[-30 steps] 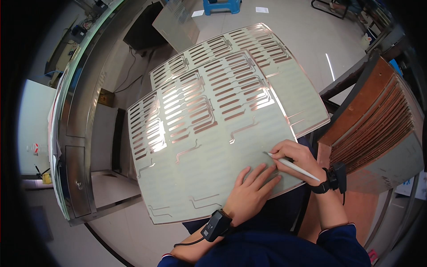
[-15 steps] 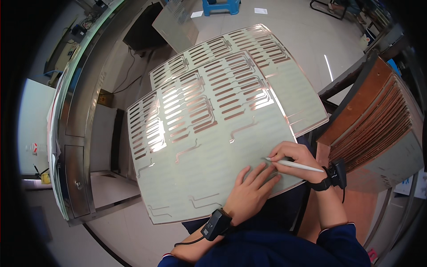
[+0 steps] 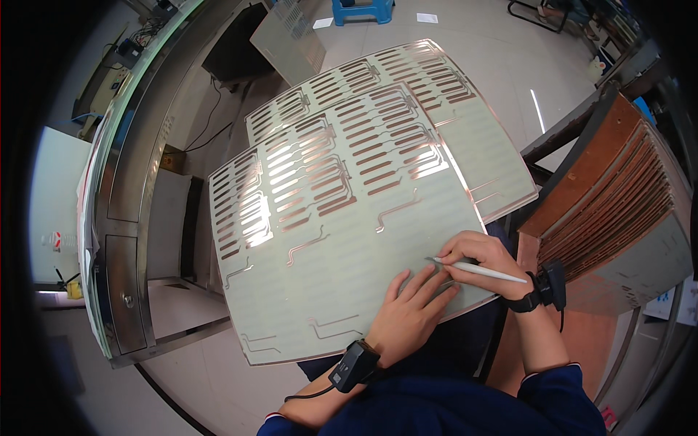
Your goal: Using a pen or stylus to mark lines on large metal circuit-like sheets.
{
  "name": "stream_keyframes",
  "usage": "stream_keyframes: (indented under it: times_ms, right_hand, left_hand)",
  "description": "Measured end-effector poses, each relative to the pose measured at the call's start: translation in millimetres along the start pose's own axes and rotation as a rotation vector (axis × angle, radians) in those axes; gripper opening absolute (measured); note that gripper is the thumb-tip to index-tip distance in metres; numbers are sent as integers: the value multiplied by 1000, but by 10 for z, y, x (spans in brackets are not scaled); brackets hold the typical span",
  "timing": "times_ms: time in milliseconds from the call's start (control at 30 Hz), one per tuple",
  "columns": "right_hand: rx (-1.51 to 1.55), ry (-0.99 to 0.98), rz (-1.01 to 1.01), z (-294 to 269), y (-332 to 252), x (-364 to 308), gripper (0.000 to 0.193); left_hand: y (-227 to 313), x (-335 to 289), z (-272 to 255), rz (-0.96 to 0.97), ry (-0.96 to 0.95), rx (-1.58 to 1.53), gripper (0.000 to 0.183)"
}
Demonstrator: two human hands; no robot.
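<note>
A large pale green circuit panel with rows of copper traces lies across my lap area, tilted on top of a second similar panel. My right hand grips a slim white-handled craft knife like a pen. Its small grey tip meets the upper panel's bare lower right part. Fingers spread, my left hand rests flat on that panel's lower edge, just left of the knife. Both wrists wear black strapped devices.
At the right stands a stack of copper-edged panels on a metal-framed rack. A steel cabinet with drawers is at the left. Beyond the panels are another upright panel and a blue stool. A seated person's legs show far right.
Both hands and the knife stay almost in the same place. The panels look only very slightly shifted in the picture.
</note>
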State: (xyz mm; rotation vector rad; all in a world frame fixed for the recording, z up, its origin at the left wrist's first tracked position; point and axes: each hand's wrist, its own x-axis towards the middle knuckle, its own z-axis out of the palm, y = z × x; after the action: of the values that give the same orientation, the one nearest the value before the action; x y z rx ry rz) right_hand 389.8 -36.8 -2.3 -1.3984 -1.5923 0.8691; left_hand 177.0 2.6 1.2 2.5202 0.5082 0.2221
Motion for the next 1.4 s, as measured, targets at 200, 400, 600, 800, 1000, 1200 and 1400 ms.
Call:
stream_keyframes:
  times_ms: [200, 400, 600, 800, 1000, 1200, 1400]
  right_hand:
    - [-37, 69, -46, 68, 23, -10, 10]
    - [-33, 222, -60, -6, 158, -93, 12]
    - [353, 962, 206, -246, 271, -320, 10]
    - [417, 1037, 219, -229, 381, -437, 7]
    - [427, 1072, 217, -346, 505, -674, 7]
    - [265, 910, 262, -268, 389, -641, 6]
    - [-24, 311, 94, 231, -137, -207, 10]
  left_hand:
    - [13, -1, 1, -2, -1, 9, 49]
    - [-260, 20, -97, 6, 6, -287, 50]
    - [-437, 395, -44, -312, 197, 360, 57]
    - [634, 214, 709, 558, -418, -337, 50]
    - [347, 21, 2, 218, -256, -826, 36]
    - [-814, -743, -670, -444, 444, 23, 42]
    - [-1594, -2060, -940, -932, 711, 272, 52]
